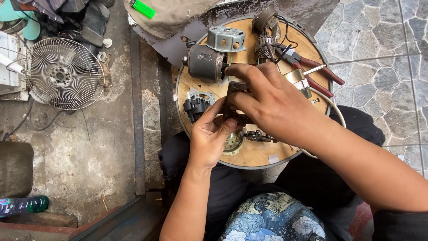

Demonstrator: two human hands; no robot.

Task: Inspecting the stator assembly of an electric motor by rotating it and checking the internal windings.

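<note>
Rough concrete floor fills the left of the frame and grey stone paving the upper right; between them, at centre, a round wooden worktop (261,154) rests over the person's lap.

Both hands meet just above the middle of that board. The left hand (209,134) comes up from the bottom of the frame, its fingers closed around the lower edge of a small dark brown part (235,89). The right hand (267,96) reaches in from the right, fingers curled over the same part from above and pinching it, so much of the part is hidden.

Just above the hands lies a dark cylindrical motor (204,62), and above that a grey metal housing (226,39). A black plastic piece (195,106) sits at the left edge of the board. Pliers with red handles (312,69) lie at the upper right, near a copper-wound coil (264,47).

At the upper left of the frame a wire fan guard (64,73) lies on the floor, and a green lighter (143,8) rests on cloth at the top.
</note>
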